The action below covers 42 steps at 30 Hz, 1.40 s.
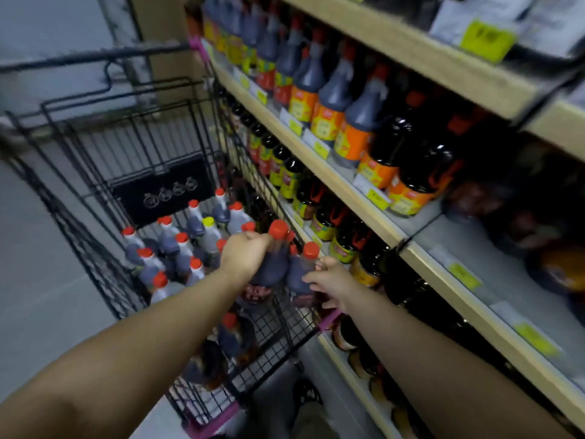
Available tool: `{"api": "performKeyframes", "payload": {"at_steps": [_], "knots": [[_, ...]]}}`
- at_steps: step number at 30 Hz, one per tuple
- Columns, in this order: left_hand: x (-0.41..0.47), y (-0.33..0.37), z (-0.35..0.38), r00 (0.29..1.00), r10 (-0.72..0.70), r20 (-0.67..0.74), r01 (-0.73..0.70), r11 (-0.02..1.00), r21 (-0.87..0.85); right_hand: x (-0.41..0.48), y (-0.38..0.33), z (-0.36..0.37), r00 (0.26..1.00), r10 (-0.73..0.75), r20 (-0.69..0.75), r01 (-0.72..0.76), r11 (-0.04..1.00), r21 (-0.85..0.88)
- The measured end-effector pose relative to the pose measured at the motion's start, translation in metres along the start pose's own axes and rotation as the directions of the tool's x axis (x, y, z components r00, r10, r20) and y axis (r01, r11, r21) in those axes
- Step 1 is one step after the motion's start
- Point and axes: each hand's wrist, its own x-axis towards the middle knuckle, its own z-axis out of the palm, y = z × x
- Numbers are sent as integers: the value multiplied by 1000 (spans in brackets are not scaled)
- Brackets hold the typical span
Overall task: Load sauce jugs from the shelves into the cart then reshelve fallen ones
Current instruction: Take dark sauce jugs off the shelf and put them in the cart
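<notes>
A: Head view, entry one?
B: Left hand (245, 251), fingers curled round the neck of a dark, red-capped first jug (271, 264), held upright over the cart's shelf-side edge
A: Entry two?
B: Right hand (329, 280), wrapped round a second jug (299, 275), just beside the first
A: Cart?
B: Black wire cart (133, 144), drawn up beside the shelves (335, 182); loaded jugs (177, 248) upright at the far end, mostly red caps, one yellow; blurred tipped jugs (231, 337) at the near end
A: Shelves?
B: Rows of orange-labelled bottles (329, 99), yellow price tags (378, 198) along the edges
</notes>
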Motion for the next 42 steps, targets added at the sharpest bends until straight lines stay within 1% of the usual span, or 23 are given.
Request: {"api": "performKeyframes", "payload": {"at_steps": [2, 3, 5, 6, 8, 10, 13, 15, 19, 21, 22, 24, 25, 29, 31, 34, 37, 38, 40, 42], "knots": [[-7, 21, -3, 996, 72, 43, -72, 997, -1, -19, -2, -5, 995, -52, -87, 60, 994, 88], [-9, 28, -4, 993, 107, 57, -106, 994, -17, -25, -2, -8, 989, -82, -124, 94, 991, 99], [-16, 44, -3, 981, 172, 85, -168, 984, -57, -42, -2, -15, 953, -200, -226, 213, 976, 38], [-17, 49, -1, 979, 185, 83, -178, 981, -78, -49, -4, -18, 923, -276, -267, 287, 958, 1], [-30, 66, 4, 968, 220, 123, -205, 970, -128, -73, -3, -30, 854, -366, -371, 394, 919, 0], [-37, 80, 13, 952, 261, 157, -232, 955, -184, -90, -2, -46, 783, -407, -470, 447, 894, -30], [-45, 97, 29, 923, 332, 195, -285, 930, -231, -118, -4, -69, 683, -439, -583, 485, 870, -86], [-50, 106, 41, 909, 351, 225, -294, 922, -251, -132, -9, -82, 578, -487, -655, 527, 835, -157], [-56, 124, 69, 887, 375, 271, -299, 911, -284, -145, -19, -113, 363, -605, -709, 593, 736, -326], [-55, 130, 83, 876, 387, 286, -298, 903, -310, -141, -24, -130, 304, -643, -703, 592, 706, -389], [-53, 131, 90, 872, 398, 285, -307, 898, -316, -137, -27, -139, 289, -651, -702, 587, 700, -408], [-48, 132, 102, 868, 407, 285, -312, 893, -325, -126, -30, -154, 272, -653, -707, 580, 698, -420], [-46, 133, 108, 864, 412, 290, -312, 890, -333, -120, -30, -161, 277, -651, -707, 575, 702, -421], [-34, 136, 128, 859, 431, 277, -334, 881, -335, -88, -28, -186, 339, -618, -709, 549, 742, -384], [-28, 137, 135, 860, 436, 263, -343, 878, -333, -72, -29, -195, 352, -607, -712, 527, 757, -386], [-18, 139, 142, 875, 420, 240, -334, 884, -326, -54, -32, -204, 340, -618, -708, 531, 748, -398], [-11, 141, 147, 871, 428, 239, -351, 885, -306, -46, -41, -213, 342, -576, -743, 484, 785, -386], [-8, 142, 149, 872, 428, 239, -351, 885, -306, -41, -43, -216, 350, -563, -749, 493, 790, -364], [-2, 144, 151, 877, 424, 226, -350, 886, -305, -29, -44, -216, 378, -537, -754, 559, 782, -277], [2, 147, 153, 881, 423, 211, -350, 884, -311, -17, -44, -212, 395, -475, -786, 583, 791, -185]]}}
